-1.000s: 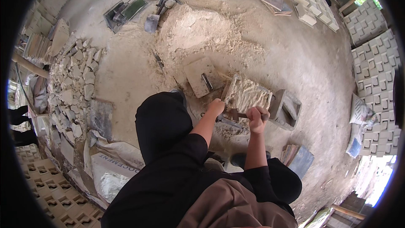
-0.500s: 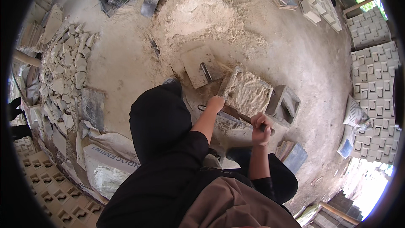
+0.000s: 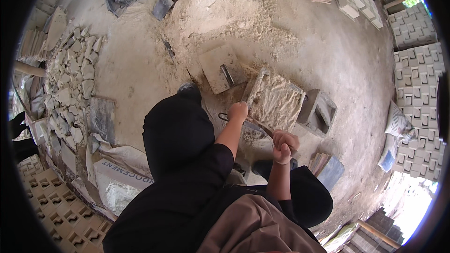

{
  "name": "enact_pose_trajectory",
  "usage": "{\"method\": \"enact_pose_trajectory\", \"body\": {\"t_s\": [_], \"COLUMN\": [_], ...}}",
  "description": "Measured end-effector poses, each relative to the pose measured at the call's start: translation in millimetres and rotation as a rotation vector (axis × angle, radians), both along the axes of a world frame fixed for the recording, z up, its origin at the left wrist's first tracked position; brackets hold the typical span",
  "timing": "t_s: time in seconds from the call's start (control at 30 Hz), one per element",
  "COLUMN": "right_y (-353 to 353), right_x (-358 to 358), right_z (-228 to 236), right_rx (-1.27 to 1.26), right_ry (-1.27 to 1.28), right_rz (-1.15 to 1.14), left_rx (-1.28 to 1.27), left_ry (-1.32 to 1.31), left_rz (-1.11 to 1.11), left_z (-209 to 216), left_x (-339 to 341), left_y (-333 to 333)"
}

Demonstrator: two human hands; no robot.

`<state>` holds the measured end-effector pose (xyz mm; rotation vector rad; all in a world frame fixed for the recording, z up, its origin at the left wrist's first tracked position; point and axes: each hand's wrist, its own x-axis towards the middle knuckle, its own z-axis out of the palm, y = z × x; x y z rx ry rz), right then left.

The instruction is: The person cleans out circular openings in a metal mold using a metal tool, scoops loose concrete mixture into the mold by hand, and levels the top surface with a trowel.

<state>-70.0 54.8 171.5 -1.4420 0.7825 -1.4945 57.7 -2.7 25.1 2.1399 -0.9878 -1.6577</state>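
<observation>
A square mould (image 3: 250,94) filled with rough, pale, damp-looking mix (image 3: 276,103) sits on the floor before me. My left hand (image 3: 238,111) is closed at its near left corner, beside a metal loop handle (image 3: 223,116); what the fingers grip is hidden. Along the mould's near edge runs a brown bar (image 3: 262,127), slanting down to the right. My right hand (image 3: 285,146) is closed round that bar's right end, just off the mould's near right corner. A flat plate (image 3: 218,68) with a metal handle (image 3: 227,75) lies beyond the mould, to the left.
Right of the mould stands an open grey box-like form (image 3: 318,112). A powder heap (image 3: 215,11) lies ahead. Broken pieces (image 3: 72,89) cover the left side, near an opened sack (image 3: 122,178). Patterned blocks (image 3: 417,93) are stacked at the right. Thin boards (image 3: 328,171) lie by my right leg.
My right hand has moved slightly left and turned on the bar, hiding the end that stuck out before. My left hand stays at the mould's corner. The view has shifted slightly.
</observation>
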Motion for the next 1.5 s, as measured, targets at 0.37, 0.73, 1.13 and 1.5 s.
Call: {"method": "enact_pose_trajectory", "body": {"t_s": [0.37,0.73,1.13,1.5], "right_y": [-3,0,-2,-3], "right_x": [-13,7,0,-4], "right_z": [-32,-9,0,-7], "right_rx": [0.032,0.020,0.198,0.114], "right_ry": [0.042,-0.008,0.104,0.315], "right_rz": [-0.077,-0.063,-0.147,-0.089], "left_rx": [-0.013,-0.052,0.012,0.030], "left_ry": [-0.022,-0.112,-0.039,-0.080], "left_rz": [0.090,0.054,0.178,0.210], "left_z": [-7,-59,-26,-51], "left_x": [-15,-9,-13,-11], "left_y": [4,-4,0,4]}}
